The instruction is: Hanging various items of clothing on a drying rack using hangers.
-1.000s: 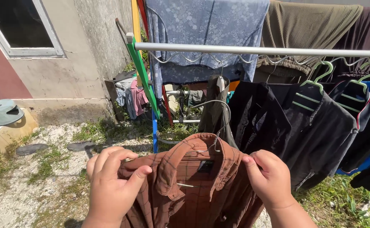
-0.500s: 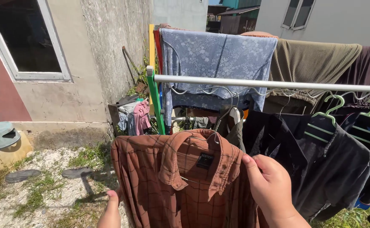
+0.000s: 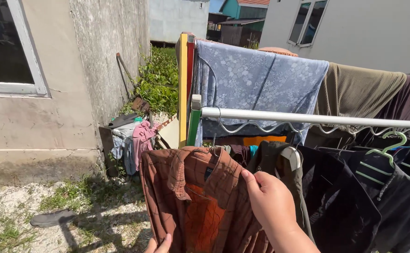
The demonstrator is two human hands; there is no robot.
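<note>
While right hand (image 3: 273, 206) pinches the brown plaid shirt (image 3: 200, 201) at its shoulder, thumb + fingers closed on the fabric, left hand (image 3: 159, 245) only shows fingertips at the bottom edge, touching the shirt's lower front; can't tell if it's gripping or just resting. Shirt is on a hanger w/ hook up at the white rail (image 3: 308, 118) of the drying rack, at the rail's left end, just beside the green post (image 3: 194, 126). Dark shirts on green hangers (image 3: 383, 154) crowd it on the right; grey-blue towel (image 3: 256, 84) draped over the bar behind.

Risks, imo:
- hook seat not clearly visible; if it's only half on, shirt + hanger could drop onto the gravel/grass below
- shoulder looks skewed on the hanger, so a tug from the right hand could slide it off
- sits at the rail end, may slip toward the post
- tight vs the dark olive garment (image 3: 270, 159) next to it, touching → slow drying
</note>
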